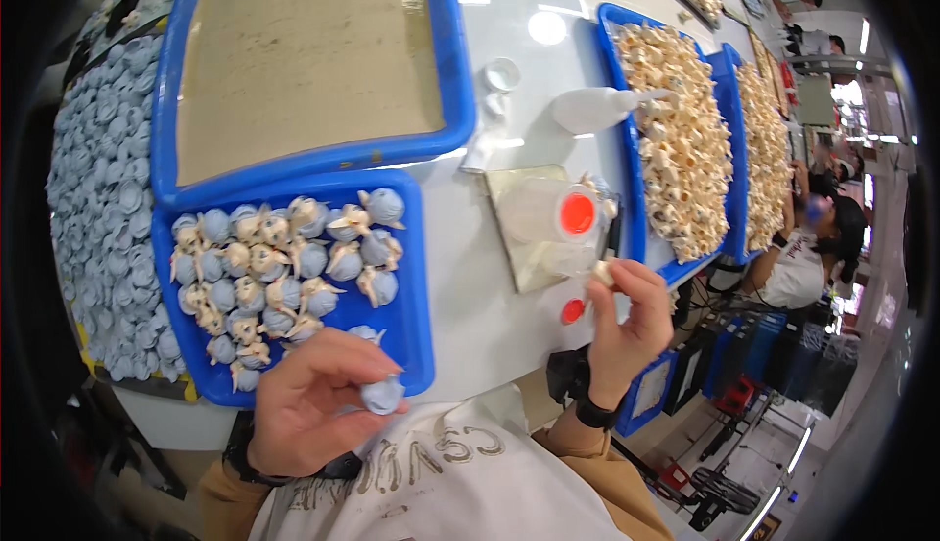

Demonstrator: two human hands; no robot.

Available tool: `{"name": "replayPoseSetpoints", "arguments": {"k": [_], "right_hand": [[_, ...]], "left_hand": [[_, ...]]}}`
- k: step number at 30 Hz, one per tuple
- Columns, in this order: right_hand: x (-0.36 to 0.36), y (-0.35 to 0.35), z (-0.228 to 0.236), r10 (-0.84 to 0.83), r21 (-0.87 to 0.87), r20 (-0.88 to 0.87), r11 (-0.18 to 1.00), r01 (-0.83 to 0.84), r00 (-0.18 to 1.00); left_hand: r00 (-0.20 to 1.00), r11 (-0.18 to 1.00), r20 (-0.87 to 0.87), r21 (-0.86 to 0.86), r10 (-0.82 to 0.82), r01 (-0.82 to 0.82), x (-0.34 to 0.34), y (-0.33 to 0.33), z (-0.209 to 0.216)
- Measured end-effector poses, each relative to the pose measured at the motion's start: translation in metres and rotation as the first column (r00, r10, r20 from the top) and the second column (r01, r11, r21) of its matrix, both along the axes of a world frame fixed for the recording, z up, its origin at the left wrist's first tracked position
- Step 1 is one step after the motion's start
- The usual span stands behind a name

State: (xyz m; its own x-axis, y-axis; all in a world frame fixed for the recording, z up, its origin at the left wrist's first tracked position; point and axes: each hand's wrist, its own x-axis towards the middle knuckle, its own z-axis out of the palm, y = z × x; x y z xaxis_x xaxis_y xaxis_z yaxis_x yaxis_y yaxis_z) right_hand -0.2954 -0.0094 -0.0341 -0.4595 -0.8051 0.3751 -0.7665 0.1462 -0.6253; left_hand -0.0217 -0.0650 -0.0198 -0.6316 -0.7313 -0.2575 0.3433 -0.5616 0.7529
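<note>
My left hand pinches a small pale-blue rounded piece above the near edge of a blue tray. Several small figures lie in that tray, each a pale-blue ball or cap joined to cream parts. Off to the right, my right hand grips a little cream-coloured piece between thumb and fingertips. Just beyond it a translucent plastic jar with red inside stands on a pale square pad. A red disc lies on the table beside my right hand.
A large blue tray with a tan bottom lies at the far left. Pale-blue cup-shaped pieces are heaped beyond it. A white squeeze bottle leans toward trays of cream pieces. Another person sits at the right.
</note>
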Motion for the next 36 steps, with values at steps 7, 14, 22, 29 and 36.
{"name": "replayPoseSetpoints", "arguments": {"k": [7, 14, 22, 29, 36], "right_hand": [[0.044, -0.006, 0.017, 0.710, -0.507, 0.317, 0.687, -0.520, 0.629], [0.078, -0.026, 0.022, 0.778, -0.323, 0.225, 0.628, -0.708, 0.587], [0.082, -0.031, 0.023, 0.807, -0.183, 0.101, 0.590, -0.786, 0.582], [0.091, -0.030, 0.026, 0.824, -0.155, 0.080, 0.566, -0.810, 0.561], [0.094, -0.030, 0.015, 0.811, -0.112, 0.026, 0.584, -0.804, 0.585]], "left_hand": [[0.999, 0.993, -0.033, 0.121, -0.001, 0.005, -0.002, 0.001, 0.001], [0.999, 0.993, -0.047, 0.118, -0.026, 0.031, 0.003, -0.001, 0.001], [0.998, 0.992, -0.006, 0.112, -0.060, 0.061, 0.004, -0.004, -0.003], [0.997, 0.958, -0.075, 0.286, 0.000, 0.021, 0.004, -0.001, 0.000], [1.000, 0.961, -0.007, 0.275, -0.023, 0.024, 0.002, -0.003, 0.004]]}}
